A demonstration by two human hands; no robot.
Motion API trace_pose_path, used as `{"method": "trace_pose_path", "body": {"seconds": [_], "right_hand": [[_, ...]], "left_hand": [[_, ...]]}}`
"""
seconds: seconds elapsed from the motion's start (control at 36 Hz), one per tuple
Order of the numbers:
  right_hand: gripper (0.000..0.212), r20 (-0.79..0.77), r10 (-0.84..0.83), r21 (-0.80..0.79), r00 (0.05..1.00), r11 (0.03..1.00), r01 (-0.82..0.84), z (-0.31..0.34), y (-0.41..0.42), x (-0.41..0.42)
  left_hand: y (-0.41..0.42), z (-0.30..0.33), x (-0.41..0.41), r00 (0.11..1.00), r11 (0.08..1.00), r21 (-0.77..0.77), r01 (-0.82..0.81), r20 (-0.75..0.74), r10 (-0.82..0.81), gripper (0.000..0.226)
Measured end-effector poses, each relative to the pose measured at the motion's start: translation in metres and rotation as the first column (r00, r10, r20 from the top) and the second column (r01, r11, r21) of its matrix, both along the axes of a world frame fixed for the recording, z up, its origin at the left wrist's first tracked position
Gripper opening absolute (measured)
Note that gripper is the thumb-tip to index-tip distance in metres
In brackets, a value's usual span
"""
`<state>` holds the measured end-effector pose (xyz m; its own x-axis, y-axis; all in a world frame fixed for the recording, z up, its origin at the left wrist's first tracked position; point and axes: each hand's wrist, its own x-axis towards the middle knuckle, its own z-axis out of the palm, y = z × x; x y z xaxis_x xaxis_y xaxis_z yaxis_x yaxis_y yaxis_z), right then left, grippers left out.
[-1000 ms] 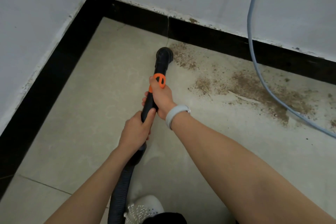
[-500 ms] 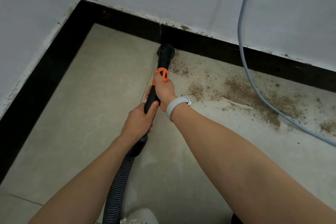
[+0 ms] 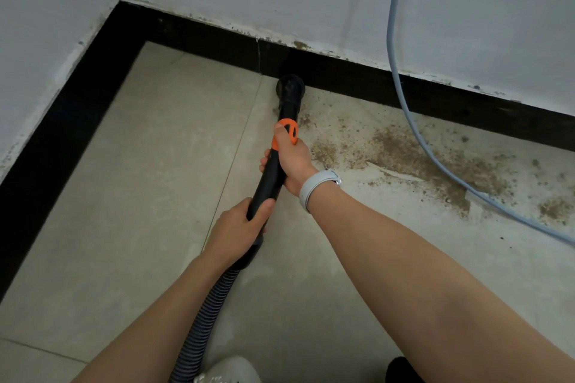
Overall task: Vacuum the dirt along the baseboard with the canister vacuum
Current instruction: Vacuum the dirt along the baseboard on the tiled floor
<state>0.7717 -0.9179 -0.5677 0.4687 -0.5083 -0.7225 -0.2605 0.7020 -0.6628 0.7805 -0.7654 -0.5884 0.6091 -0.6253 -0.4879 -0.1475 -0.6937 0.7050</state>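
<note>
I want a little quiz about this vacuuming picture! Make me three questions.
1. True or false: the round black vacuum nozzle sits against the black baseboard.
2. Which hand has its thumb on the orange slider on the black wand? A) left hand B) right hand
3. Fill in: most of the brown dirt on the grey tiled floor lies to the ____ of the nozzle, where the pale blue cable runs.

Key: 1 true; 2 B; 3 right.
</note>
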Motion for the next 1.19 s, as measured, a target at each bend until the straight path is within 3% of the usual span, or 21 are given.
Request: {"method": "trace_pose_path", "body": {"seconds": [0.11,0.42,0.58,0.78,0.92,1.0,1.11,1.19], "right_hand": [[0.031,0.008,-0.027,-0.006,1.0,1.0,0.027,0.001,0.0,-0.004],[0.025,0.074,-0.246,0.058,0.966,0.968,0.242,-0.004,0.004,-0.034],[0.026,0.079,-0.188,0.055,0.979,0.981,0.184,-0.003,0.018,-0.024],[0.025,0.033,-0.135,0.063,0.99,0.989,0.133,0.007,0.024,-0.002],[0.027,0.046,-0.106,0.071,0.993,0.992,0.102,0.009,0.026,0.0],[0.027,0.047,-0.126,0.062,0.991,0.99,0.123,0.008,0.023,-0.006],[0.027,0.016,-0.157,0.044,0.988,0.987,0.156,0.007,0.021,-0.016],[0.026,0.0,-0.206,0.041,0.979,0.978,0.206,0.009,0.019,-0.025]], "left_hand": [[0.01,0.0,-0.012,0.993,0.998,0.011,-0.057,0.102,0.055,0.043],[-0.002,-0.005,-0.015,0.997,0.996,-0.05,-0.071,-0.01,0.07,0.045],[0.005,-0.006,-0.007,0.994,0.988,-0.103,-0.111,-0.004,0.111,0.059],[0.032,-0.007,-0.01,0.98,0.958,-0.208,-0.196,-0.001,0.2,0.046],[0.052,-0.01,-0.011,0.978,0.966,-0.149,-0.209,-0.048,0.204,0.066],[0.06,-0.014,-0.015,0.984,0.98,-0.1,-0.169,-0.072,0.163,0.063],[0.07,-0.018,-0.031,0.966,0.973,-0.062,-0.222,-0.153,0.21,0.077],[0.066,-0.015,-0.036,0.975,0.98,-0.028,-0.196,-0.107,0.192,0.072]]}}
